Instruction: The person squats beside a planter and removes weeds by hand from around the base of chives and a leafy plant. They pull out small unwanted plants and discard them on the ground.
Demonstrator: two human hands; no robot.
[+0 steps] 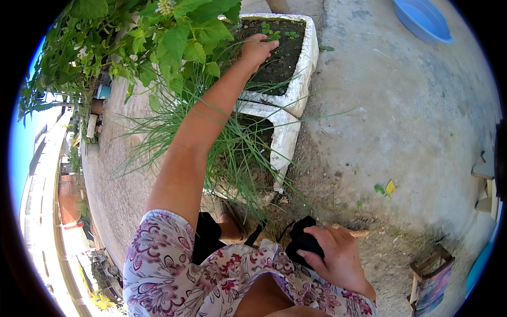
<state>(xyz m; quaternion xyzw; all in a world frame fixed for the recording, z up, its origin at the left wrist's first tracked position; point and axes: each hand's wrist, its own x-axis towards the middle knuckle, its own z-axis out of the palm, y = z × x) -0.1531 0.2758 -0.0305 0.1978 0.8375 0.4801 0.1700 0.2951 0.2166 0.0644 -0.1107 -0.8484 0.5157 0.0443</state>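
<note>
My left hand [256,50] reaches into a white foam planter box [303,75] of dark soil [277,75]. Its fingertips are at a small green seedling [273,36], and whether they pinch a leaf is unclear. A second seedling [292,35] grows just to the right. Below, long thin green onion-like leaves [237,150] spill from another foam box [284,138] with a broken edge, partly behind my left forearm. My right hand [336,253] rests on black fabric over what looks like my knee [303,241], fingers apart, holding nothing visible.
Broad-leaved plants [174,47] crowd the upper left, close to my left arm. A blue plastic basin [424,20] sits on the concrete ground [396,99] at upper right. A small wooden stool [433,273] stands at lower right. Fallen leaves [385,188] lie on the concrete.
</note>
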